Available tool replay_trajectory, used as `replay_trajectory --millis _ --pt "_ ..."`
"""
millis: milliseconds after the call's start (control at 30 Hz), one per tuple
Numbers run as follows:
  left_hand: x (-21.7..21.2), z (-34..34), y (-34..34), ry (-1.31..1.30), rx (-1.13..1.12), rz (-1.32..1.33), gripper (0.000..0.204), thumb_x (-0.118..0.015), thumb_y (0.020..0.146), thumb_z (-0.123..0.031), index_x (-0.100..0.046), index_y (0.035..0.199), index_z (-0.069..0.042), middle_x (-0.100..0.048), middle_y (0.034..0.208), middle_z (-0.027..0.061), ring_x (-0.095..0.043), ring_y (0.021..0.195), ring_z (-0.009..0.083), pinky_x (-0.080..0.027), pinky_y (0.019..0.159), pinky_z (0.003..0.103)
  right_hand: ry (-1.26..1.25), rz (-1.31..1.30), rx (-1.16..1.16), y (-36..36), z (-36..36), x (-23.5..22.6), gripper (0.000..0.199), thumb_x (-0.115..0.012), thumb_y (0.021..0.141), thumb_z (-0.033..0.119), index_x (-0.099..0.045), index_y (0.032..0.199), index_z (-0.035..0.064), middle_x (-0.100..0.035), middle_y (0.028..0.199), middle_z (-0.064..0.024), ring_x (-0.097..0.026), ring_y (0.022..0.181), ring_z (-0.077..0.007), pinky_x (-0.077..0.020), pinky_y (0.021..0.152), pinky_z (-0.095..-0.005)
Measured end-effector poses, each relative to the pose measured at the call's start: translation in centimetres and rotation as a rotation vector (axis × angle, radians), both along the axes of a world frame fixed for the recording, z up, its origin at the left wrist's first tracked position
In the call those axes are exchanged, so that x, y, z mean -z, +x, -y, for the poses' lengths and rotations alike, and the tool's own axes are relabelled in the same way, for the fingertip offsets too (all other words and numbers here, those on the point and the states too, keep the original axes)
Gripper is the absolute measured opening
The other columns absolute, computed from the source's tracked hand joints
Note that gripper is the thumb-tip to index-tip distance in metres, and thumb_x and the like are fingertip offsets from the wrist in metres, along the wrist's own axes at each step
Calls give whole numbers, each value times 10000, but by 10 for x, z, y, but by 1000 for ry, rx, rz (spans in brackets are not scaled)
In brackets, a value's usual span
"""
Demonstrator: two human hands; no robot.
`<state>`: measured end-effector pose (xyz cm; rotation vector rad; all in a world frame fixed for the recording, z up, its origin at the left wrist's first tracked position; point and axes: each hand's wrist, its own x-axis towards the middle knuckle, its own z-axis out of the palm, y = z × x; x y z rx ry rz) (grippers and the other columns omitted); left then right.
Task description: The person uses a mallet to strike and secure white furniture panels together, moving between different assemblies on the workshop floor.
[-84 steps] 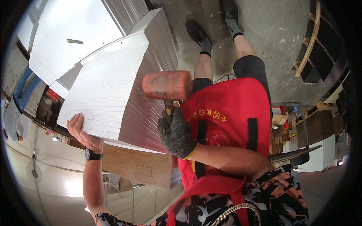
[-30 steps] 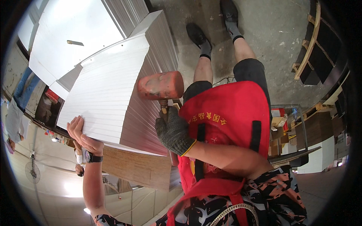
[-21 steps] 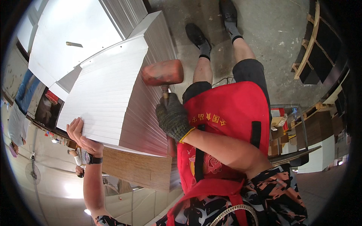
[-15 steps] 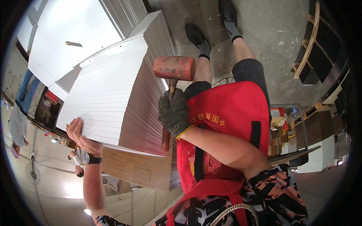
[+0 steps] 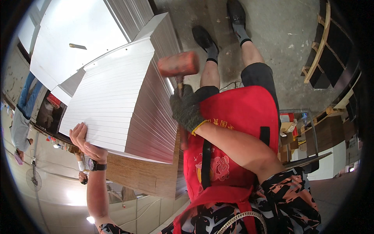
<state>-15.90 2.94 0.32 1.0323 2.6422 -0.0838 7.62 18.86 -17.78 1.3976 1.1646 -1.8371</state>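
A red mallet, its head slightly blurred, is in my right hand. That hand wears a dark knitted glove with a yellow cuff, and its fingers are wrapped round the handle. The mallet is apart from the stack of white panels on its left; its handle end hangs before my red apron. My bare left hand, with a watch on the wrist, rests on the stack's near left corner, fingers laid over the panel edges. The panels stand close together, their edges slightly uneven along the right side.
Under the white panels lies a stack of brown wood-patterned boards. More white panels stand beyond, with a small strip on top. Two other people are at the far left. A metal-framed cart with boxes is at right, below black boards on pallets.
My right hand has swung the mallet to the right, away from the stack, and its head has tilted and risen slightly. My left hand stays on the panels.
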Motion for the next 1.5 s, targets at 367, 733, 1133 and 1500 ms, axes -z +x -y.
replay_trajectory --millis 367,733,1133,1500 --pt "0 6 1 -14 -4 -9 495 -200 946 -328 -578 1031 -20 -606 1079 137 -543 1087 320 -271 1082 530 26 100 -68 -37 -26 9 297 -572 848 208 -459 1038 9 -595 801 -183 -642 732 -303 -516 636 -400" --pt "0 6 1 -8 -15 3 496 -204 942 -331 -574 1038 -14 -602 1094 157 -539 1090 328 -261 1091 541 93 83 -92 -36 -29 14 299 -571 851 207 -459 1033 -2 -599 784 -187 -640 743 -324 -512 660 -419" --pt "-1 9 2 -22 -17 3 511 -187 955 -343 -572 1038 -18 -603 1100 153 -538 1087 326 -263 1088 544 -130 181 -81 -27 -27 11 246 -594 873 185 -439 1008 51 -574 762 -105 -614 597 -227 -507 492 -359" --pt "-1 6 -1 -24 1 5 520 -189 956 -340 -574 1052 -4 -602 1103 154 -536 1087 327 -256 1092 543 41 60 -25 -19 -14 16 276 -563 886 249 -483 1031 28 -582 739 -160 -614 679 -298 -493 639 -426"
